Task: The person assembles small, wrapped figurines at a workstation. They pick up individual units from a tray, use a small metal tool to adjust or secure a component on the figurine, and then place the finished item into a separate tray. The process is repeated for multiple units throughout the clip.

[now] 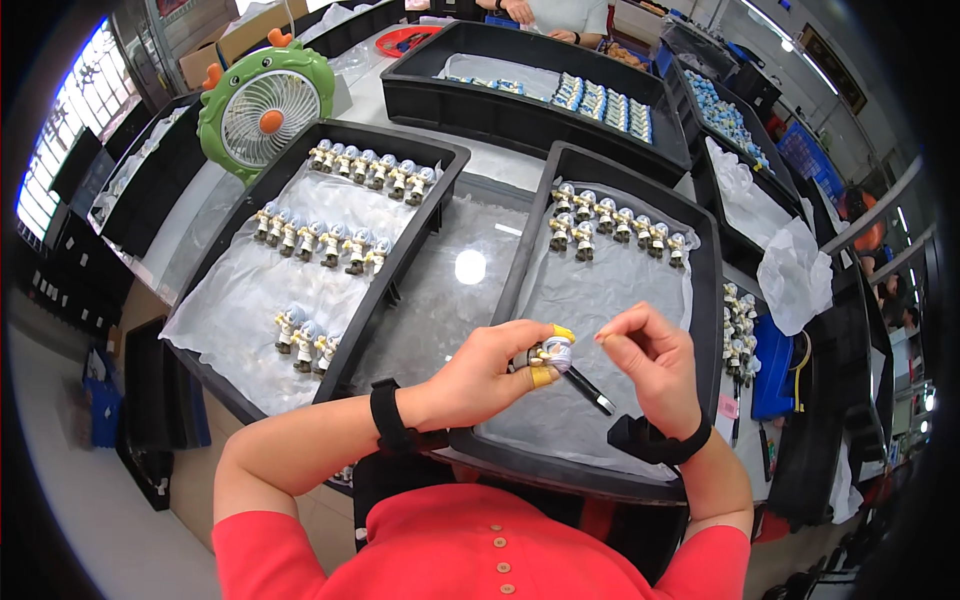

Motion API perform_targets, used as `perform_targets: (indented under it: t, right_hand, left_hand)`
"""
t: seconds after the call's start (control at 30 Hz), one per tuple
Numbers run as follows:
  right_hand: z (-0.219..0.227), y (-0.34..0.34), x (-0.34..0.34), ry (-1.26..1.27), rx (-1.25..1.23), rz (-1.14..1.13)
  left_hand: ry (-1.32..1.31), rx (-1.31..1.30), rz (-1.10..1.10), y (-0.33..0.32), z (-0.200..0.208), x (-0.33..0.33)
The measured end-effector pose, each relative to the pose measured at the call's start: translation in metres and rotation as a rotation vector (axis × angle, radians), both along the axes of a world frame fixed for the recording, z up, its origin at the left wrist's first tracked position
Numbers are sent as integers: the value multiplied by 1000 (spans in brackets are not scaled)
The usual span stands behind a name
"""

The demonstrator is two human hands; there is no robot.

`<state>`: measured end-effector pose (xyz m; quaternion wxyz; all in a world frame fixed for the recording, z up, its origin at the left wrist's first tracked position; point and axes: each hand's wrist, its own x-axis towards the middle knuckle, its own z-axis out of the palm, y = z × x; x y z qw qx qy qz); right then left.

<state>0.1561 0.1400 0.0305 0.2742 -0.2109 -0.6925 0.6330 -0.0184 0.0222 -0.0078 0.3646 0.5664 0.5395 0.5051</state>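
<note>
My left hand (478, 372), with yellow covers on its thumb and a fingertip, holds a small figurine (557, 353) with a pale blue-white head. Just to its right, my right hand (655, 362) is closed in a pinch, thumb against forefinger; whatever it grips is too small to make out. Both hands are above the near part of a black tray (707, 330) lined with thin white sheet. Below the held figurine shows a black pen-like tool (592, 391) with a light tip. Similar figurines (622, 225) stand in rows at that tray's far end.
Another black tray (428, 220) at left holds more rows of figurines. Beyond it stands a green fan (266, 108). A far black tray (440, 98) holds blue-and-white pieces, with another person's hand (518, 11) behind it. At right are more figurines (738, 330) and a blue bin (772, 370).
</note>
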Motion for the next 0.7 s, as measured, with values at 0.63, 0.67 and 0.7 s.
perform_targets:
  t: [0.63, 0.67, 0.7]
  right_hand:
    - [-6, -4, -6, -124, 732, 56]
    - [-5, -4, -5, -96, 612, 65]
    - [-4, -5, -4, -66, 493, 73]
  left_hand:
    - [58, -107, -19, -1, 7, -1]
    - [95, -133, -18, -1, 8, -1]
    - [90, -97, -12, -1, 6, 0]
